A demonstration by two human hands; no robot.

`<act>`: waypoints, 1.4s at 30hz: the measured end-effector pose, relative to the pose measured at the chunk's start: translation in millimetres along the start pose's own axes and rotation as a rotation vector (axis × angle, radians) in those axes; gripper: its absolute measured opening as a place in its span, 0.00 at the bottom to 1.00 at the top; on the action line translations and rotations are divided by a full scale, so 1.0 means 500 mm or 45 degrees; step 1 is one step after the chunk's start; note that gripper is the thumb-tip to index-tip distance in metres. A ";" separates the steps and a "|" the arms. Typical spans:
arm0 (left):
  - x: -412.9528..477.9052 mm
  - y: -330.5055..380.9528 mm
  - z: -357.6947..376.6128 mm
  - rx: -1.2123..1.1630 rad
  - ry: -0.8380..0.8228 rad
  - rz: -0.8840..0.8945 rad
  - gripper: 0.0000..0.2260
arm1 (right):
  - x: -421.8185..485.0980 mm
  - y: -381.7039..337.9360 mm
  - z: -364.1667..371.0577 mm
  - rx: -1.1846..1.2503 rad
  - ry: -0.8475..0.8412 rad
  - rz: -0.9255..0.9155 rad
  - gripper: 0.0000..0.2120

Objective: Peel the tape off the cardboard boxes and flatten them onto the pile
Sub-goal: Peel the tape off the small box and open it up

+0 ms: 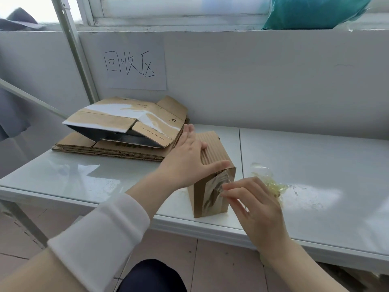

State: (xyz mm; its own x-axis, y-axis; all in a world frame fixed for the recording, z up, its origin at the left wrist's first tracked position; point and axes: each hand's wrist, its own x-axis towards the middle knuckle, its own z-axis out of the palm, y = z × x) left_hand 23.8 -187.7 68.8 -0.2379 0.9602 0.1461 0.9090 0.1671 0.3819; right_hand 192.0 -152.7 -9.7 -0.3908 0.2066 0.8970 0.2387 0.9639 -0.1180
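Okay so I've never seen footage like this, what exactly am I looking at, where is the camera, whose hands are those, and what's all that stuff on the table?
There is no machine here. One camera is worn on a person's head, looking forward and down, so the two arms reaching in are that person's own. The left hand lies flat on top of a small cardboard box, steadying it. The right hand pinches the edge of the clear tape stuck on the box's near end. The box stands on a white table. Behind it to the left sits a pile of flattened boxes. To the right lies a crumpled tape wad. A handwritten paper sign hangs on the wall.
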 end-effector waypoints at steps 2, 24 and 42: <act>0.002 0.017 -0.015 0.088 -0.086 -0.004 0.43 | -0.005 -0.001 0.006 -0.042 -0.001 -0.004 0.03; 0.012 0.058 -0.018 0.314 -0.097 0.005 0.28 | -0.086 -0.030 0.037 -0.171 -0.222 -0.107 0.07; -0.001 -0.020 -0.029 -0.006 0.156 -0.043 0.26 | -0.092 -0.010 -0.004 0.151 -0.069 0.691 0.18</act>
State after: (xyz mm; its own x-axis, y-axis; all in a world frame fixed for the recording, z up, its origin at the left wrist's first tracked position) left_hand 9.7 -193.3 78.2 -0.3086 0.9195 0.2434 0.8981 0.1974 0.3931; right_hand 210.8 -167.2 -49.5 -0.2854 0.6839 0.6715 0.3180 0.7285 -0.6068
